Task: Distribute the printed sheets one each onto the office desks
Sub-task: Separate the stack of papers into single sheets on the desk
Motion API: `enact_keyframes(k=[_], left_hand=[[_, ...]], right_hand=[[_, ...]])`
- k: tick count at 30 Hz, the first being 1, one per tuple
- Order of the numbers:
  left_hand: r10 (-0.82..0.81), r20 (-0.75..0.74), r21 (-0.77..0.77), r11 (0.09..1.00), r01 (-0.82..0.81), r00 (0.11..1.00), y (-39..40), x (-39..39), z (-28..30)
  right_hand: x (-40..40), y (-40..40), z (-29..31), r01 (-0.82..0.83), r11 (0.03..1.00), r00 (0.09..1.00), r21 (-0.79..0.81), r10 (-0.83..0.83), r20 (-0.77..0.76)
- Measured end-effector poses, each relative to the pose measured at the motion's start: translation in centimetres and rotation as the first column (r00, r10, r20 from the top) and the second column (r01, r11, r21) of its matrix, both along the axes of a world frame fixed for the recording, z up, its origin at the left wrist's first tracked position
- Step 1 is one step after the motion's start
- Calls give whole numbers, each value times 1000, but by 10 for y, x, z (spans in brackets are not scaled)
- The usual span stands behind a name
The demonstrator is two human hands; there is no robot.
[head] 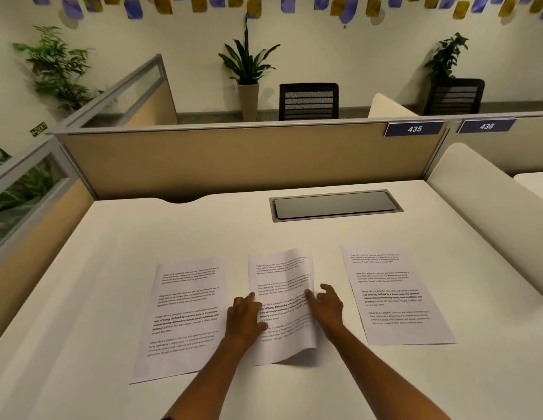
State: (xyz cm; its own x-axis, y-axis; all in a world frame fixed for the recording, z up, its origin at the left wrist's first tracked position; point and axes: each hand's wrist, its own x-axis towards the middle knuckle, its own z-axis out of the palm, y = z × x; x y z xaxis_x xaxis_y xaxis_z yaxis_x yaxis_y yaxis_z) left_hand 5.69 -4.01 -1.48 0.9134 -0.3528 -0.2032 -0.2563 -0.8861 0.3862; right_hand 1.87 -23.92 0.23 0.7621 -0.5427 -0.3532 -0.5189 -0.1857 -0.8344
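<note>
Three printed sheets lie side by side on the white desk (pixel 294 231). The left sheet (pixel 185 316) and the right sheet (pixel 391 295) rest flat. The middle sheet (pixel 282 283) is curled, its right edge lifted off the desk. My left hand (pixel 244 319) presses on the middle sheet's left edge with the thumb on the paper. My right hand (pixel 328 307) grips the sheet's raised right edge, thumb on top and fingers behind.
A grey cable hatch (pixel 337 204) is set into the desk behind the sheets. A tan partition (pixel 234 159) with labels 435 and 436 closes the back. A rounded white divider (pixel 488 201) bounds the right side. Black chairs and potted plants stand beyond.
</note>
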Motion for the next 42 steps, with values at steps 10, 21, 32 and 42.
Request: enact_keyframes(k=[10, 21, 32, 42], left_hand=[[17, -53, 12, 1000, -16, 998, -2, 4, 7], [89, -156, -138, 984, -111, 984, -1, 9, 18], [142, -231, -244, 949, -198, 962, 8, 1, 23], [332, -285, -328, 848, -417, 899, 10, 7, 34]], right_hand=[[-2, -18, 5, 145, 988, 989, 52, -144, -12], [-8, -26, 4, 80, 993, 991, -85, -88, -99], [-8, -28, -4, 100, 992, 986, -75, -109, -125], [-13, -22, 10, 156, 983, 985, 96, -163, 62]])
